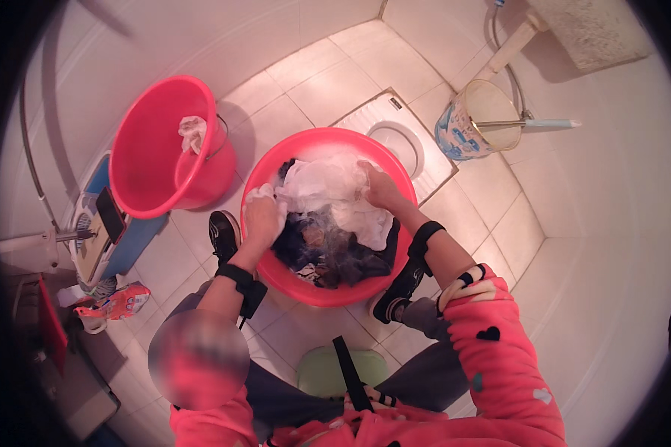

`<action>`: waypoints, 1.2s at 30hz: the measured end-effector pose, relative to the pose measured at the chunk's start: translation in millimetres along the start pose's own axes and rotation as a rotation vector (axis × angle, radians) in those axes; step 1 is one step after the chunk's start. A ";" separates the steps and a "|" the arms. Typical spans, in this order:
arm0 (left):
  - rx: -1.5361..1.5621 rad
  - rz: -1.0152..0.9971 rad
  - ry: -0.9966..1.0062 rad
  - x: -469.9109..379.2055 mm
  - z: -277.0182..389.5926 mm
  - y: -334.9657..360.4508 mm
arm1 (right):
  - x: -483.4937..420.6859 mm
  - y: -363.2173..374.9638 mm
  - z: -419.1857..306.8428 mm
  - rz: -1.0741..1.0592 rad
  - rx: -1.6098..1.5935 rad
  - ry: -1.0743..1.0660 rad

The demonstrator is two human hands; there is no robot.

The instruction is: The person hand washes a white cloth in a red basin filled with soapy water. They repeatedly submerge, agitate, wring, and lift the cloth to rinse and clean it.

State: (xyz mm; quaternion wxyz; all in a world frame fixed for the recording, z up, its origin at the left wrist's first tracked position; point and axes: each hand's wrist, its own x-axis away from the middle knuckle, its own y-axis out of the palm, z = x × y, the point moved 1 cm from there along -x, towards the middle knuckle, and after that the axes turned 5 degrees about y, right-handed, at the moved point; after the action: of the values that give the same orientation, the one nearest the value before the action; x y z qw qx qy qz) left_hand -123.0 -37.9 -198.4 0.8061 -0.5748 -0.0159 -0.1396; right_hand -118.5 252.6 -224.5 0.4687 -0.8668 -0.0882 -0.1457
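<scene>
A red plastic basin stands on the tiled floor in front of me, holding soapy laundry. A white wet cloth is spread across its upper part, over dark wet clothes in cloudy water. My right hand grips the white cloth near its upper right part. At the left rim is my left hand, covered with suds and closed around a bunched bit of the cloth's left edge, as far as the foam lets me see. Both wrists wear black straps.
A red bucket with a small white cloth stands at upper left. Beyond the basin is a squat toilet, with a printed bucket to its right. An orange packet lies at left; a green stool is below me.
</scene>
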 end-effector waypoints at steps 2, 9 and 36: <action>-0.084 0.053 0.228 1.4 10.3 20.3 | -5.8 13.5 10.4 0.044 0.108 -0.042; -0.204 -0.149 0.595 -34.7 38.1 91.7 | -10.9 66.3 4.0 -0.329 0.568 -0.040; 0.286 -0.066 0.389 -78.2 10.6 125.2 | -81.7 62.3 42.8 -0.526 -0.001 -0.080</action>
State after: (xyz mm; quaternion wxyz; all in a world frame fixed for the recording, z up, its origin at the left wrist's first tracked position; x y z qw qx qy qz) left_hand -166.3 25.7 -324.9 0.8623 -0.4161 0.1012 -0.2703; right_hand -170.1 253.2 -323.0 0.4105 -0.8194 -0.3287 -0.2281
